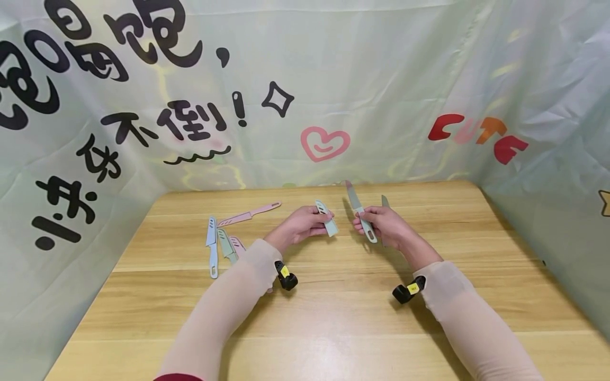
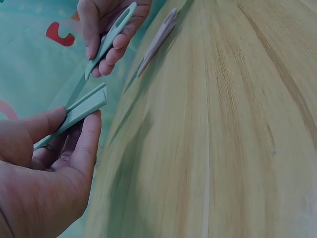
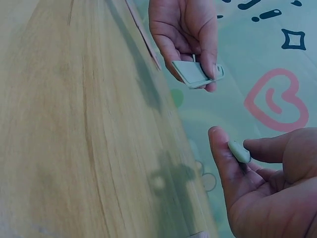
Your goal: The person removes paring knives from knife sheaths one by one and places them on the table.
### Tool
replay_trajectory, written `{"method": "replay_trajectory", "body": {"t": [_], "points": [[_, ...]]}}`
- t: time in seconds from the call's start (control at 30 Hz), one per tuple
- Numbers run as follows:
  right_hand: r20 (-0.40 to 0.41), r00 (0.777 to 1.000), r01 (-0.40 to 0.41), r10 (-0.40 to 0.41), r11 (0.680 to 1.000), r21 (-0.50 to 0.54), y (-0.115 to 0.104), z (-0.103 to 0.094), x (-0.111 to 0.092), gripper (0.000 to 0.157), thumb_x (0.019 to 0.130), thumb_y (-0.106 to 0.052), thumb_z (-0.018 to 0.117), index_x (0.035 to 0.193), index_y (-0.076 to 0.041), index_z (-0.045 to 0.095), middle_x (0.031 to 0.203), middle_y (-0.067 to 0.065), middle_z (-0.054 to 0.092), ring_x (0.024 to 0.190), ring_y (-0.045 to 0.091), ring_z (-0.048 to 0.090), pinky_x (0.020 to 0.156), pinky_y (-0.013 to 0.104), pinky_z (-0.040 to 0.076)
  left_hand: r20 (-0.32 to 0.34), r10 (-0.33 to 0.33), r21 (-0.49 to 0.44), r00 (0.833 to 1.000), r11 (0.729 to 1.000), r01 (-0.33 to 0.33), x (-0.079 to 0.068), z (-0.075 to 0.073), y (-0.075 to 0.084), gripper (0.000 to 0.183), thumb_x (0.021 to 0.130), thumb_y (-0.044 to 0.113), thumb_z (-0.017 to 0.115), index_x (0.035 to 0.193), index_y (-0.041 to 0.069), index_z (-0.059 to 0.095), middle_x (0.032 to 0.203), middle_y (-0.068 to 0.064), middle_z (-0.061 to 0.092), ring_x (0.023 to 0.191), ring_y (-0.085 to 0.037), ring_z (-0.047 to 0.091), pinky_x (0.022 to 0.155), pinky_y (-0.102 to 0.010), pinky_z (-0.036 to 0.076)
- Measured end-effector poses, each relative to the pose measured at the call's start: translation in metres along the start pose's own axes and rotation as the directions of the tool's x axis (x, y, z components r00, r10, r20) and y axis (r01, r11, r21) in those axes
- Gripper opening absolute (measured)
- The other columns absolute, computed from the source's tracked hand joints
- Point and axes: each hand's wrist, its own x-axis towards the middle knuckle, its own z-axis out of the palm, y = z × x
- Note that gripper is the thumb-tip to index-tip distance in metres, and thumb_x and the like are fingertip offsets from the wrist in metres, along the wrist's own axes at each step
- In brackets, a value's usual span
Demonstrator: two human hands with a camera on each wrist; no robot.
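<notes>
My left hand (image 1: 307, 225) pinches a pale green slotted knife sheath (image 2: 79, 111) between thumb and fingers, above the table. My right hand (image 1: 388, 225) grips the pale green handle (image 2: 113, 39) of a knife (image 1: 355, 201). That knife's blade is bare and points away toward the back curtain. A gap separates the knife from the sheath in the head view. Seen from the right wrist, the handle (image 3: 239, 151) shows nearly end-on between thumb and finger. Beyond the right hand lies another knife (image 1: 385, 200), mostly hidden by it; its pinkish handle (image 2: 159, 40) shows in the left wrist view.
On the table's left side lie a blue knife (image 1: 212, 248), a green knife (image 1: 226, 243), a pink knife (image 1: 250, 214) and another pink piece (image 1: 237, 245) partly behind my left sleeve. A printed curtain (image 1: 391, 95) stands along the back and sides of the wooden table (image 1: 343, 328).
</notes>
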Motion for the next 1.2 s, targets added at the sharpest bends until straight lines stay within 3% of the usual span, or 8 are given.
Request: {"method": "replay_trajectory", "body": {"t": [0.2,0.5,1.2], "points": [[-0.004,1.0,-0.012,0.012,1.0,-0.001,0.0,0.001,0.0,0.043,0.107,-0.012,0.037,0.136,0.019,0.035,0.113,0.027,0.057,0.089,0.017,0.065,0.085,0.031,0.057,-0.009,-0.011,0.019,1.0,1.0,0.011,0.005,0.005,-0.002,0.037,0.099,0.003,0.056,0.133,-0.01,0.048,0.131,-0.029,0.054,0.118,-0.036,0.057,0.095,-0.038,0.052],[-0.025,1.0,-0.008,0.007,0.998,-0.057,0.002,-0.002,0.0,0.042,0.107,-0.015,0.039,0.134,0.017,0.038,0.112,0.023,0.062,0.096,0.022,0.066,0.084,0.031,0.057,-0.037,-0.035,0.044,0.999,0.998,0.036,0.012,0.01,-0.003,0.039,0.097,0.004,0.059,0.132,-0.01,0.049,0.121,-0.026,0.061,0.111,-0.035,0.062,0.088,-0.035,0.056],[-0.046,0.999,-0.019,0.015,0.997,-0.08,0.003,-0.005,0.0,0.04,0.107,-0.013,0.039,0.134,0.016,0.039,0.113,0.025,0.061,0.095,0.022,0.066,0.084,0.032,0.057,-0.038,-0.011,0.122,0.999,0.992,0.016,0.021,0.028,-0.005,0.033,0.094,0.001,0.063,0.123,-0.012,0.056,0.103,-0.02,0.067,0.093,-0.028,0.068,0.082,-0.033,0.058]]}}
